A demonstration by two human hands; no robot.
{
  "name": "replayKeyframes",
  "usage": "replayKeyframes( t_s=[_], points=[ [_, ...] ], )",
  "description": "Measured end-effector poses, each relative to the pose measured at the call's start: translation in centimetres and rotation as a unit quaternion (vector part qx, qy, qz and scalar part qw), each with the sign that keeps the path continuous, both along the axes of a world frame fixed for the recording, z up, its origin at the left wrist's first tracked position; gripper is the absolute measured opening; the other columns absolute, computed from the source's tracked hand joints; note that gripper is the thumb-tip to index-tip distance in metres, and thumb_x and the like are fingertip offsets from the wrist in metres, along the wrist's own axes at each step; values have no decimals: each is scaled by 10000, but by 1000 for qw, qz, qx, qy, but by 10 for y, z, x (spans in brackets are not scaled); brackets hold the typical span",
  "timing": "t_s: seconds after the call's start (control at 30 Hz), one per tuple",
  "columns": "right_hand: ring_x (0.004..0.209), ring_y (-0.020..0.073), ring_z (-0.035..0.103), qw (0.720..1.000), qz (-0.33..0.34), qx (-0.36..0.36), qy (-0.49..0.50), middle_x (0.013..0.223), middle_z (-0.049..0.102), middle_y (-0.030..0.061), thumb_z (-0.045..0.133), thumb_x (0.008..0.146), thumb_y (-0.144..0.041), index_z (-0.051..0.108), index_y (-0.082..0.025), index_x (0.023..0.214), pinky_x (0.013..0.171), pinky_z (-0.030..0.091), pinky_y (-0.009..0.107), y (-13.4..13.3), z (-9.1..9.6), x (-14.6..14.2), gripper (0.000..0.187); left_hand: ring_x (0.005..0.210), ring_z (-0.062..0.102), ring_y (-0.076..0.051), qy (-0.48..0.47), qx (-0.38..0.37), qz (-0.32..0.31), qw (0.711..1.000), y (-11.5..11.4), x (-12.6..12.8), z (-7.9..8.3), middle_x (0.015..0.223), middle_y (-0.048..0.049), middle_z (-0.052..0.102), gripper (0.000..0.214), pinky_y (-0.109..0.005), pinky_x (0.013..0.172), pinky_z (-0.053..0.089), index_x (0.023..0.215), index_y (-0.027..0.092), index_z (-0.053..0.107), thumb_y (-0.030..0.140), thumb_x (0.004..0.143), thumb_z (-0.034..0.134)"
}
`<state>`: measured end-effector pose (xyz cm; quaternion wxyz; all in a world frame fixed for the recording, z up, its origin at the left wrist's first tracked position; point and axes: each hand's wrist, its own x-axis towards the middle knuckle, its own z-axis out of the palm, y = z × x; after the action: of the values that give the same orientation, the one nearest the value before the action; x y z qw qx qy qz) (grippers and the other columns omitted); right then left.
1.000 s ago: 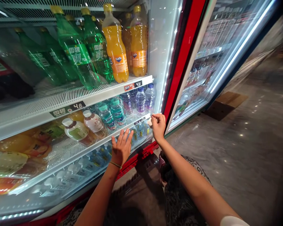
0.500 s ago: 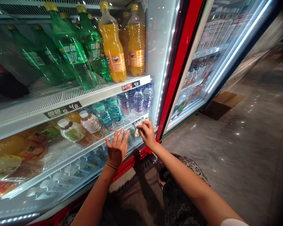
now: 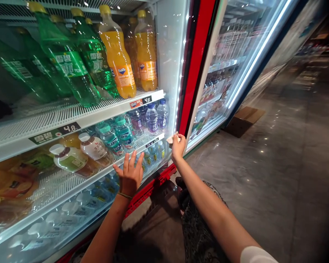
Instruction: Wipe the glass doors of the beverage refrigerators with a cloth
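My left hand (image 3: 130, 171) lies flat with fingers spread on the glass front of a drinks cooler, over the lower shelf of small bottles. My right hand (image 3: 177, 145) is closed on a small white cloth (image 3: 170, 139) pressed against the right edge of the glass, beside the red door frame (image 3: 197, 62). Behind the glass stand green soda bottles (image 3: 68, 69), orange Fanta bottles (image 3: 117, 54) and small water bottles (image 3: 152, 118).
An open glass cooler door (image 3: 235, 65) swings out to the right. A flat cardboard piece (image 3: 244, 118) lies on the shiny grey floor beyond it. Shelf price tags read 4.8. My patterned clothing shows below my arms.
My right hand slid left along the shelf edge, then back right and up to the glass edge by the red frame. My left hand stayed flat on the glass. The camera panned right.
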<state>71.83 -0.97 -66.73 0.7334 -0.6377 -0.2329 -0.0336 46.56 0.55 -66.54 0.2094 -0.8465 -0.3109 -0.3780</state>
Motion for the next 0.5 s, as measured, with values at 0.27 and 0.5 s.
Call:
replayKeyframes(
  t_s=[0.27, 0.5],
  points=[
    [1599, 228, 129, 993, 32, -93, -71, 1700, 178, 116, 300, 1029, -424, 217, -240, 1629, 1295, 174, 517, 9, -50, -32, 633, 1495, 388, -396, 3, -40, -12, 999, 3, -3, -1, 1552, -144, 512, 684, -748, 1181, -137, 1561, 374, 387, 228, 938, 631],
    [1611, 232, 111, 988, 5, -111, 111, 1728, 156, 127, 284, 970, -279, 204, -128, 1643, 1302, 157, 523, 9, -76, -41, 695, 1471, 425, -402, -10, -63, -33, 997, 6, -3, -2, 1531, -137, 540, 656, -751, 1152, -187, 1538, 387, 426, 205, 935, 610]
  ],
)
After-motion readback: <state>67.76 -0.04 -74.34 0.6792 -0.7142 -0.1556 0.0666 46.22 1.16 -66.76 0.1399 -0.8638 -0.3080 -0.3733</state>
